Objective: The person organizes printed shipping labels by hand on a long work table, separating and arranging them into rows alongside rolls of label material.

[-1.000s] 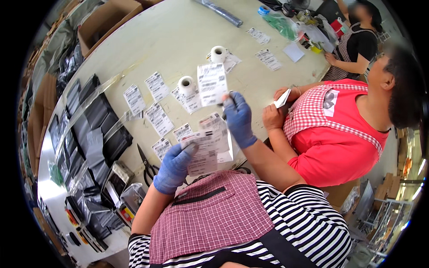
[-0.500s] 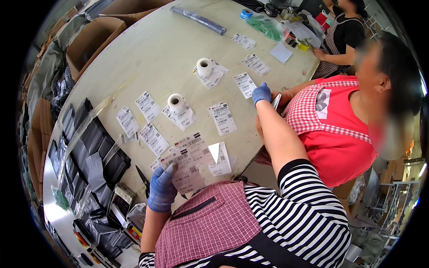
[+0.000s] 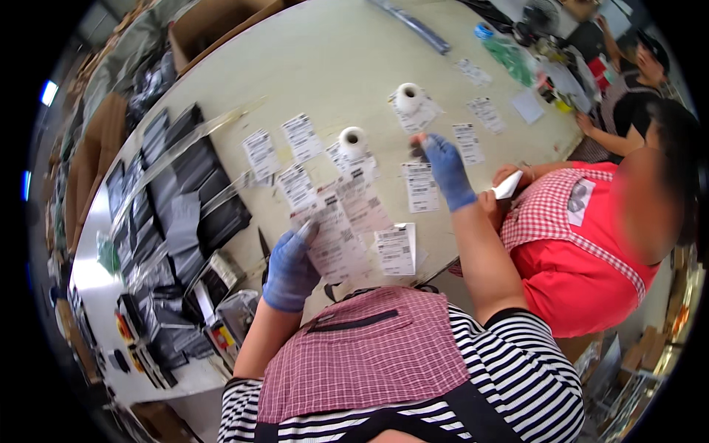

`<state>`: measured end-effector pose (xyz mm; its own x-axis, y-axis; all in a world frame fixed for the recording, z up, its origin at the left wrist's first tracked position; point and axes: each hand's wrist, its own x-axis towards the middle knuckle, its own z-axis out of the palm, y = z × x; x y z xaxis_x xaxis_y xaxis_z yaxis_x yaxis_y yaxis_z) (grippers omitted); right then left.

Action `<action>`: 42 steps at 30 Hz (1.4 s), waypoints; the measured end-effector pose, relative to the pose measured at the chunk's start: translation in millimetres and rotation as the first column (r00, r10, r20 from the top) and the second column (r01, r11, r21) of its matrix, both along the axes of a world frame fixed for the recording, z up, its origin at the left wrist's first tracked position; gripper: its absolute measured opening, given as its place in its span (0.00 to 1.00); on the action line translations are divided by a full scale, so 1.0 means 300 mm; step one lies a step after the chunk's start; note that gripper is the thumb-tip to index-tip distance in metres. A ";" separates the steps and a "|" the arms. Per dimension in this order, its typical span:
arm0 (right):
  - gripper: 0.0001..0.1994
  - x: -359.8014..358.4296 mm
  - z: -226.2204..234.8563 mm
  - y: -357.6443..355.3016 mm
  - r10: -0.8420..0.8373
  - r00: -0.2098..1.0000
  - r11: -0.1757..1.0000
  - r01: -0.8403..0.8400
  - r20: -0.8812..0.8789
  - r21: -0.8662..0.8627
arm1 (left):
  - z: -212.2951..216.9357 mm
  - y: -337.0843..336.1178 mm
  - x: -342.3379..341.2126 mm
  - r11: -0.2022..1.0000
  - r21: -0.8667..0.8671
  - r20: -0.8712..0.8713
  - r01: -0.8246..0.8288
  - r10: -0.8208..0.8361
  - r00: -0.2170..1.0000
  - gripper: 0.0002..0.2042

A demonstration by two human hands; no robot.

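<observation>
Above table point(image 3: 310, 66) — right hand point(image 3: 447, 171), arm point(image 3: 489, 255) extended

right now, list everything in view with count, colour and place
table: one, pale, centre
labels: many, white with dark print, across table
held labels: at least two, whitish, in left hand
rolls: two, white, mid-table
bags: several, black, table's left
tube: one, grey, far edge
green plastic: two pieces, far right and left
plain paper: one, white, right
fan: one, dark, far right
boxes: several, brown, beyond table
clutter: uncountable, mixed colours, table's corners
co-workers: two, red and black tops, right
apron: one, pink checked, bottom
hands: two, blue-gloved; right hand above table
</observation>
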<state>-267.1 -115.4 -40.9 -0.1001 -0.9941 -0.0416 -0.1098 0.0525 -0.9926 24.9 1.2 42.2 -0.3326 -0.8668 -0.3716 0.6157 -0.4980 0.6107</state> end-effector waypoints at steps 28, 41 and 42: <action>0.12 0.389 0.371 0.557 0.335 0.903 0.934 -0.356 -0.270 -0.031 | 0.053 0.160 0.021 0.989 0.015 -0.370 -0.150 0.145 0.918 0.39; 0.14 0.381 0.362 0.580 0.348 0.893 0.927 -0.374 -0.285 -0.040 | 0.079 0.204 0.017 0.975 -0.171 -0.202 -0.141 0.105 0.974 0.28; 0.14 0.381 0.362 0.579 0.357 0.885 0.925 -0.380 -0.298 -0.022 | 0.080 0.206 0.018 0.976 -0.167 -0.193 -0.137 0.104 0.976 0.26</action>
<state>-152.8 58.3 67.6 0.2779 -0.9605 0.0119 -0.3832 -0.1222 -0.9155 30.4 63.0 66.3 -0.2697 -0.9511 -0.1504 0.7734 -0.3070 0.5547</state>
